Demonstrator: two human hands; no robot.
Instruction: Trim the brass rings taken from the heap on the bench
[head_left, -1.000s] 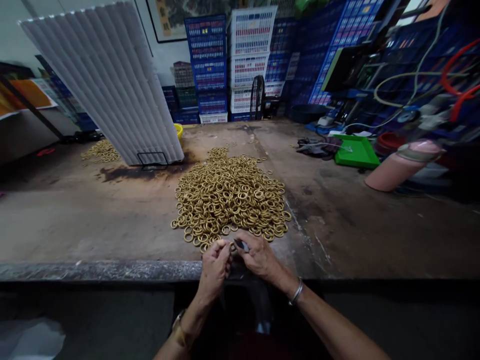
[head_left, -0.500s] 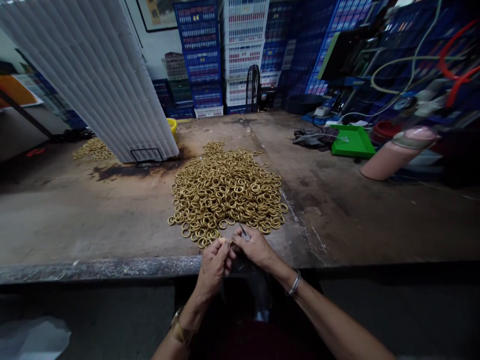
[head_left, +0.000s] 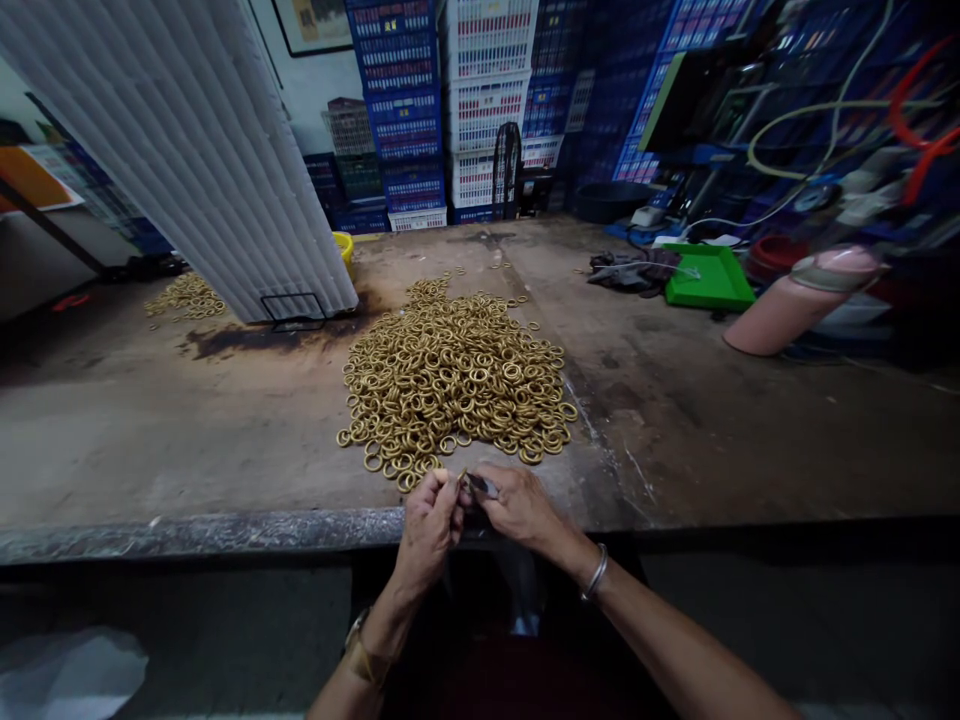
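A broad heap of gold-coloured rings lies on the worn table. At its near edge, just over the table's front, my left hand pinches one ring between thumb and fingers. My right hand is closed on a small dark pointed tool, whose tip is at or very near that ring. Whether the tip touches it cannot be made out. The two hands almost meet, fingertips facing each other.
A tall ribbed white panel leans at the left, with more rings behind it. A yellow container stands beside it. To the right are a green tray, dark gloves and a pink cylinder. Stacked crates stand behind.
The tool in my right hand has turned from pointing up and away to pointing left at the ring. My right hand has shifted slightly; my left hand stays nearly in place.
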